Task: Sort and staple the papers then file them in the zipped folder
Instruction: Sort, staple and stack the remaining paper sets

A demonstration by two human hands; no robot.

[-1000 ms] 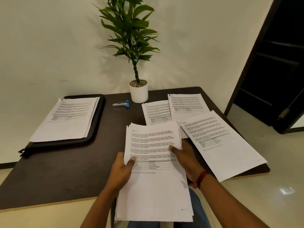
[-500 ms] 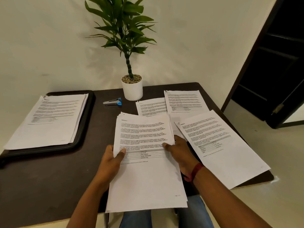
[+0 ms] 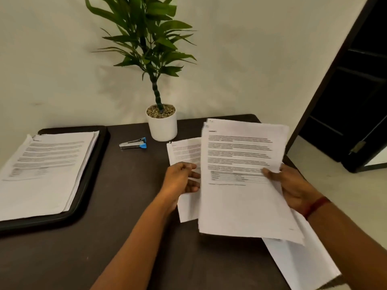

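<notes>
My right hand (image 3: 293, 185) grips the right edge of a thick stack of printed papers (image 3: 240, 201), held tilted above the right side of the dark table (image 3: 125, 216). My left hand (image 3: 180, 181) is at the stack's left edge with fingers spread and tips showing, holding nothing. It hovers over a single printed sheet (image 3: 184, 151) lying on the table. More sheets (image 3: 303, 260) stick out under the stack at the lower right. A black zipped folder (image 3: 100, 155) lies open at the left with a pile of papers (image 3: 48, 174) on it. A silver and blue stapler (image 3: 134, 143) sits mid-table.
A potted plant in a white pot (image 3: 162, 126) stands at the back of the table against the wall. The table's right edge is close to a dark doorway (image 3: 356, 101). Bare tabletop lies between the folder and my arms.
The stack has shifted right and up, now covering the sheets on the right. My left hand has come off the stack; my right hand still holds it. The view has moved closer.
</notes>
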